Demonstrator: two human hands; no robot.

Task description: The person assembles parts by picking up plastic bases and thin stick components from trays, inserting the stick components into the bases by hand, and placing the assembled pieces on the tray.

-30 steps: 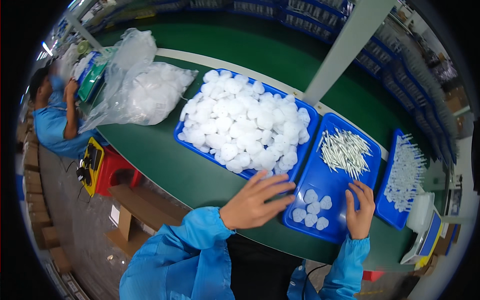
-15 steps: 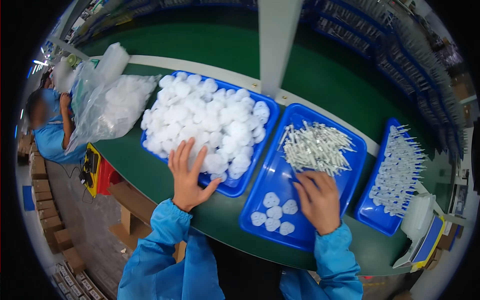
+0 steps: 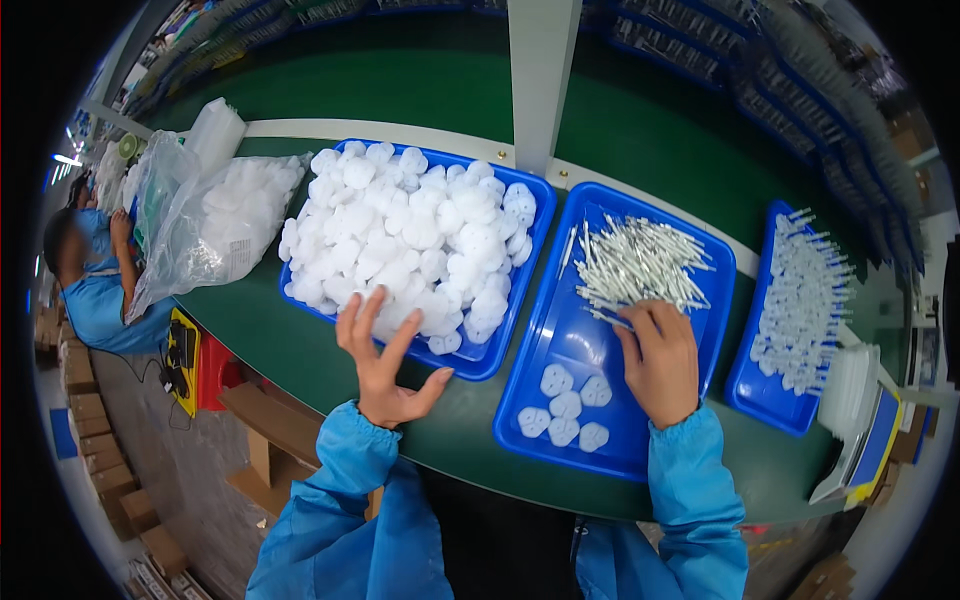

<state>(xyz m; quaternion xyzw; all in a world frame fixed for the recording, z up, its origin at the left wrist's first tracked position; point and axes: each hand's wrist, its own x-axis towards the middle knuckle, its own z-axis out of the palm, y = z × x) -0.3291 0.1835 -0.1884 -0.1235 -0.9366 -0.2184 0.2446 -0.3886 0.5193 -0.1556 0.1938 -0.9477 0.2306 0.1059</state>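
My left hand hovers with fingers spread at the near edge of a blue tray heaped with white round plastic parts; it holds nothing. My right hand rests palm down in the middle blue tray, its fingertips touching a pile of thin white sticks. Whether it grips a stick is hidden. Several white round parts lie in that tray's near corner, left of my right wrist.
A third blue tray of white parts sits at the right on the green table. A clear bag of white parts lies at the left. Another person in blue sits far left. A grey post rises behind the trays.
My left hand has risen off the table edge and spread its fingers at the heaped tray. My right hand has slid forward from the tray's near corner to the sticks.
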